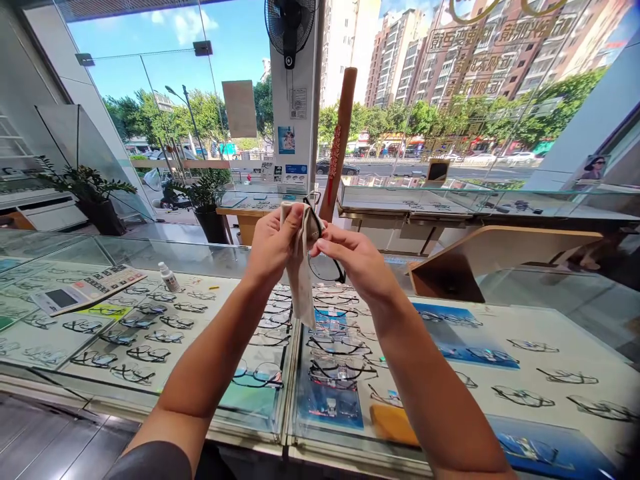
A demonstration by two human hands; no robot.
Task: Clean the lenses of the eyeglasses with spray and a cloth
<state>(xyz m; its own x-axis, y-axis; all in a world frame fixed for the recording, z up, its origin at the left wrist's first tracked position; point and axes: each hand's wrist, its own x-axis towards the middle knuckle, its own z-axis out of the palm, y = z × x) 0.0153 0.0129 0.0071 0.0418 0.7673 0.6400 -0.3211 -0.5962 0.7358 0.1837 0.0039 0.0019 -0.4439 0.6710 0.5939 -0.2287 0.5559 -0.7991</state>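
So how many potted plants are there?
2: one potted plant at the far left, another potted plant to its right, both in dark pots. Others may be hidden.

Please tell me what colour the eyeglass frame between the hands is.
The eyeglass frame is black, shown best in the head view.

We look down on a glass display desk (150, 252) with rows of eyeglass frames (150, 337) laid out beneath its top, on pale and blue mats. On the glass to our left lie a large-key calculator (89, 290) and, near it, a small white dropper bottle (169, 277), standing upright.
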